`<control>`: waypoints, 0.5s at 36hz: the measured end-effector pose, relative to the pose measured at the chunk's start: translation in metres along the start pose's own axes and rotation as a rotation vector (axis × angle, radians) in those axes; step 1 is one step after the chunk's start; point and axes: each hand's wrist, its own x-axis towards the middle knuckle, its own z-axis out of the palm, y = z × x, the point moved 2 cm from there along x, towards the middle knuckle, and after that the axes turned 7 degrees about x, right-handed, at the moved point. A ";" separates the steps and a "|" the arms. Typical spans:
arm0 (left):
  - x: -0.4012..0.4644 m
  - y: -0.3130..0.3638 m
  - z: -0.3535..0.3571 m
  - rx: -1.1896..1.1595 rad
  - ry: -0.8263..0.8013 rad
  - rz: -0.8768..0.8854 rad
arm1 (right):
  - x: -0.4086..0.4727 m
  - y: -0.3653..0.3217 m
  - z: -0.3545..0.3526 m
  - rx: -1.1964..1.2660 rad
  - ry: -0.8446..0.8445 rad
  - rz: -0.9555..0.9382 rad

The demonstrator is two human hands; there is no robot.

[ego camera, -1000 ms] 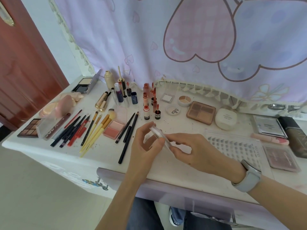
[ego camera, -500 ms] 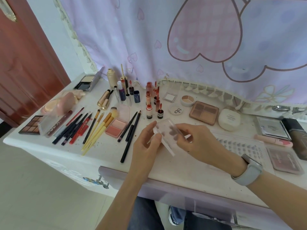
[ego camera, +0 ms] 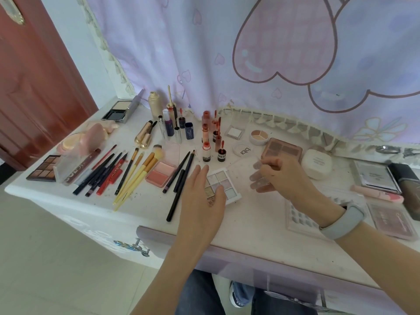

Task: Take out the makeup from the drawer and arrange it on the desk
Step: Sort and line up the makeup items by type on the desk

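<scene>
The palette (ego camera: 221, 185), earlier held up closed between both hands, is now lying open on the bench; the right hand (ego camera: 279, 176) is swinging its clear lid (ego camera: 254, 171) back, the left hand (ego camera: 202, 196) loosening its grip.

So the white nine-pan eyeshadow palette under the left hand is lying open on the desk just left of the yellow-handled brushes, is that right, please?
Not quite: the head view shows the white nine-pan eyeshadow palette lying open on the desk under the left hand, but right of the yellow-handled brushes, beyond the pink blush compact and black pencils.
</scene>
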 end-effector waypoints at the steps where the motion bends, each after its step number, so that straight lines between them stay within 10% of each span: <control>1: 0.000 0.001 0.001 0.037 -0.003 0.029 | 0.001 0.000 0.000 0.010 0.007 0.003; 18: -0.006 -0.017 -0.005 0.390 0.063 0.221 | -0.007 0.015 0.010 0.432 0.067 0.249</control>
